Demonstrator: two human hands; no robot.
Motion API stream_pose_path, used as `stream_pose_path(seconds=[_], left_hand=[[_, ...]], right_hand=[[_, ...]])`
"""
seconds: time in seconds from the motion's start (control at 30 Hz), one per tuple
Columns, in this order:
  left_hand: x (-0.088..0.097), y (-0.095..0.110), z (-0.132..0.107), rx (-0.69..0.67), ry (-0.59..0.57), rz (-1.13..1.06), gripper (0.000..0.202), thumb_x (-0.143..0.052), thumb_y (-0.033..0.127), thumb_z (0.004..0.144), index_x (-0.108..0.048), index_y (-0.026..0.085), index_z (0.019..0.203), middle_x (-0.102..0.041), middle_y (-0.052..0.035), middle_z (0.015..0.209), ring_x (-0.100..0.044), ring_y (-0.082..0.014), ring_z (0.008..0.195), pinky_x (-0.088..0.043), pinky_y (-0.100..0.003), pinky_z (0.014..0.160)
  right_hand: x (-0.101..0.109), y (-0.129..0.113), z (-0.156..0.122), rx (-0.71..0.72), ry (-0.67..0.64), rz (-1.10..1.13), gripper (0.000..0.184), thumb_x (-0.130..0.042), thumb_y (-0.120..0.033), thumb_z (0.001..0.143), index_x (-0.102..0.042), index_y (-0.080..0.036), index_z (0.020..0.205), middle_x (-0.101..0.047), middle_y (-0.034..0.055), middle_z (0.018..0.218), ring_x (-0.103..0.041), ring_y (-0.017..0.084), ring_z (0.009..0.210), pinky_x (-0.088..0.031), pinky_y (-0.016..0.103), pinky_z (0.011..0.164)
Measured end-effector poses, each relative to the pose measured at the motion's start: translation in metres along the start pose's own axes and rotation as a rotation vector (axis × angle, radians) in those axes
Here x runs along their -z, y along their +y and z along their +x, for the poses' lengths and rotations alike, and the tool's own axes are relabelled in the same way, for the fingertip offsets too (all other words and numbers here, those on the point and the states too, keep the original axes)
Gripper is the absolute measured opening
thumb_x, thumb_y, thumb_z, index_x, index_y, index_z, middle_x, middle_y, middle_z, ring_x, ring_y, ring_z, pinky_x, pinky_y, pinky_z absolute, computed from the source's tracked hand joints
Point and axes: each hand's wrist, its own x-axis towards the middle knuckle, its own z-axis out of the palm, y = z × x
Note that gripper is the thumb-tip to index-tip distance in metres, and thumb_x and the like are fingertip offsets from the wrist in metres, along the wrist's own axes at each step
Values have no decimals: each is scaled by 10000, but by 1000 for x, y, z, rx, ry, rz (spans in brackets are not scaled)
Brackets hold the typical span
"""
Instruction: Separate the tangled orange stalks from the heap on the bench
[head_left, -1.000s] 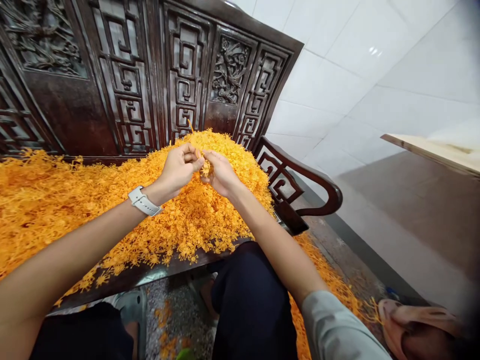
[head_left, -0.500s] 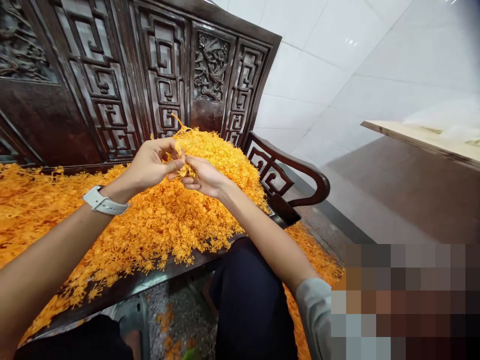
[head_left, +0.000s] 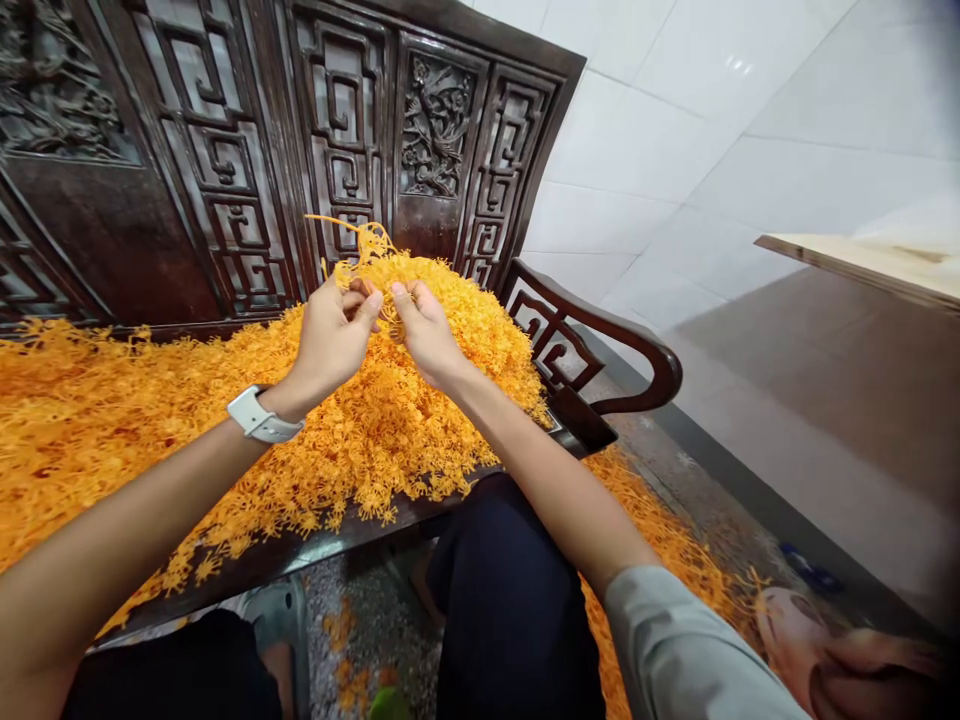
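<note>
My left hand (head_left: 334,330), with a pale watch strap on its wrist, pinches a stringy orange plastic flower piece (head_left: 373,243) whose thin stem sticks out up and to the left. Close beside it, my right hand (head_left: 429,335) has thumb and fingers pinched on small orange strands of the same sort. Both hands are over a big heap of orange plastic flower pieces (head_left: 367,430) spread along the seat of a dark wooden bench. My fingers partly hide the spot where the strands meet.
The carved bench back (head_left: 112,220) rises behind the heap, and a curved armrest (head_left: 637,350) closes its right end. More orange pieces (head_left: 667,520) lie on the floor at right, near a person's foot (head_left: 795,620). A wooden board (head_left: 862,265) juts in from the right.
My hands have drawn slightly apart and turned more upright. The orange piece now rises above my left fingers, its stem swung to the left. The camera view has shifted slightly.
</note>
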Motion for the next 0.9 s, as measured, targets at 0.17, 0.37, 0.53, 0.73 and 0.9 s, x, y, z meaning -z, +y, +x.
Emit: stream_pose_path(seconds=[0.17, 0.37, 0.53, 0.73, 0.9], left_hand=[[-13, -4, -10, 107, 17, -211, 333, -965, 267, 757, -670, 159, 868, -684, -24, 830, -645, -130, 767, -549, -268, 760], [-16, -9, -14, 201, 9, -305, 387, -984, 162, 639, -624, 158, 779, -634, 21, 721, -586, -93, 678, -498, -247, 700], [-11, -9, -8, 364, -27, -466, 293, -725, -56, 536, -600, 143, 711, -586, 38, 675, -506, -62, 604, -401, -198, 603], [0, -3, -2, 440, -135, -432, 264, -651, -95, 544, -582, 145, 628, -541, 20, 659, -474, -85, 609, -392, -213, 578], [0, 0, -1, 430, -96, -478, 222, -675, -70, 662, -614, 143, 658, -541, 6, 703, -476, -77, 602, -437, -201, 580]], right_hand=[[0, 10, -1, 192, 58, -110, 315, -494, -485, 1107, -426, -259, 898, -467, -4, 888, -479, 160, 833, -469, 310, 793], [0, 2, -4, 207, 77, -207, 492, -515, -582, 1083, -392, -240, 750, -390, -22, 770, -398, 143, 744, -408, 296, 721], [-2, -9, -4, -106, -48, 105, 551, -647, -698, 973, -425, -240, 763, -371, -63, 685, -356, 92, 584, -285, 233, 510], [0, -13, -3, -318, -221, 401, 487, -671, -654, 990, -474, -232, 846, -462, -92, 638, -343, 46, 458, -171, 193, 425], [1, -7, 0, -301, -199, 412, 515, -678, -702, 963, -497, -231, 860, -462, -81, 672, -376, 54, 509, -201, 188, 422]])
